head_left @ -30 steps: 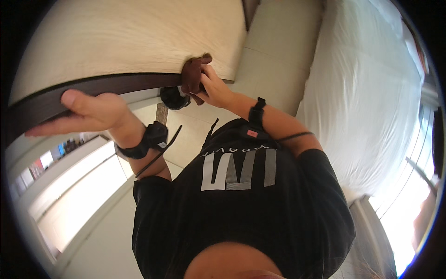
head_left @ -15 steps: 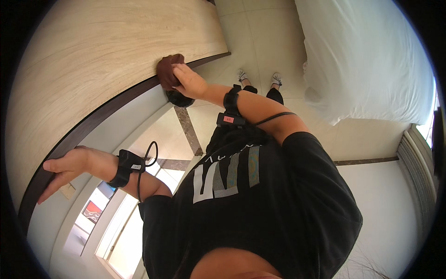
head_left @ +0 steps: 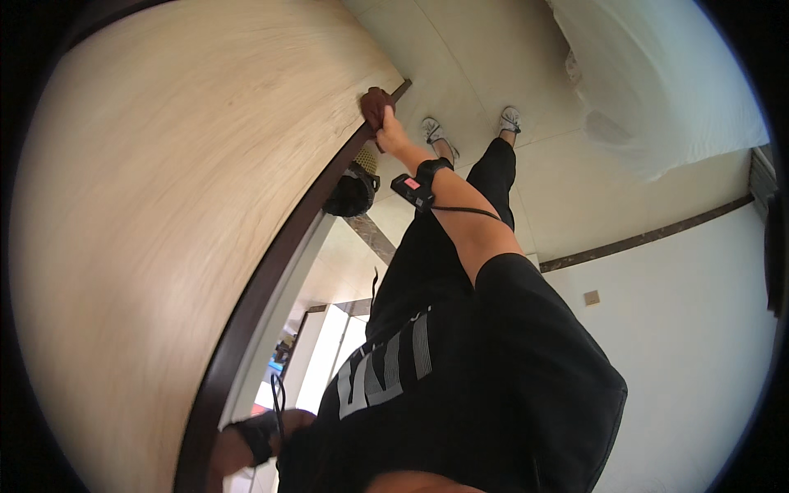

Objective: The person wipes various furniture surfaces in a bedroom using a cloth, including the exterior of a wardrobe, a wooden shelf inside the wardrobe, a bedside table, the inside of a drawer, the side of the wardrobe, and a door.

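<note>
A bunched brown cloth (head_left: 377, 108) is in my right hand (head_left: 389, 135), with the fingers closed around it. It lies over the dark edge strip (head_left: 283, 251) of a wide light wood-grain panel (head_left: 189, 181), close to the panel's far corner. My left hand (head_left: 228, 454) is low in the picture beside the same dark strip, blurred and shadowed below the wristband. Its fingers cannot be made out.
Under the strip stands a bin with a black liner (head_left: 349, 195). A white sheet (head_left: 666, 90) hangs at the far right, with a white wall (head_left: 657, 345) below it. My feet (head_left: 509, 122) stand on pale floor tiles (head_left: 460, 49).
My right hand has moved with the brown cloth along the edge toward the far corner. The view has turned and shifted. My left hand's spread fingers no longer show.
</note>
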Tool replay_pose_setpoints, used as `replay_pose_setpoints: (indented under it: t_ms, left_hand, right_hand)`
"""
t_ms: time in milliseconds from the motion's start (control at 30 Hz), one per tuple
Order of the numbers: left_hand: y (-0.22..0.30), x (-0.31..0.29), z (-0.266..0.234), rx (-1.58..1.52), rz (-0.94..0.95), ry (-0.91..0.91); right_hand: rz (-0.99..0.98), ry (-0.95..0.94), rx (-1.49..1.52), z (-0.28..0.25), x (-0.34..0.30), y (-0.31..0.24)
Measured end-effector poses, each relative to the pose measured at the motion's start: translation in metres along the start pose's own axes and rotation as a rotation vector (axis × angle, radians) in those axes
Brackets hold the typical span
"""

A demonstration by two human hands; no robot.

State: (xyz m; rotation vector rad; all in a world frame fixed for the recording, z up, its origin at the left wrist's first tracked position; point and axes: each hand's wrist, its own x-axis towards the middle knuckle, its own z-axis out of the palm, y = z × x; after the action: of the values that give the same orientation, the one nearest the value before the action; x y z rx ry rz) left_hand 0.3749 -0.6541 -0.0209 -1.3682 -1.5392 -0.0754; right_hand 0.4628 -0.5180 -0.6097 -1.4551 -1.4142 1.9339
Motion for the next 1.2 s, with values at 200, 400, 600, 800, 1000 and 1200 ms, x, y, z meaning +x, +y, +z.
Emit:
replay_pose_setpoints:
  t_ms: [200,400,600,800,1000,1200]
  left_hand:
    - [-0.026,-0.029,-0.012,0.059,0.035,-0.105]
    - [-0.026,-0.048,-0.015,0.068,0.027,-0.132]
    - [-0.023,-0.068,-0.016,0.109,0.031,-0.158]
    - [-0.018,-0.081,-0.006,0.132,0.032,-0.192]
    - [-0.018,-0.082,0.005,0.141,0.047,-0.213]
    - [-0.014,-0.085,0.036,0.065,0.012,-0.153]
  right_hand:
    - [0.225,-0.052,0.318,0.024,0.024,0.051]
    - [0.125,-0.109,0.61,0.009,0.044,0.102]
    - [0.031,-0.153,0.545,0.011,0.064,0.117]
    - [0.271,-0.079,0.601,0.004,0.085,0.152]
    - [0.377,-0.099,0.64,-0.002,0.026,0.066]
    - [0.211,0.171,0.921,0.036,-0.053,0.005]
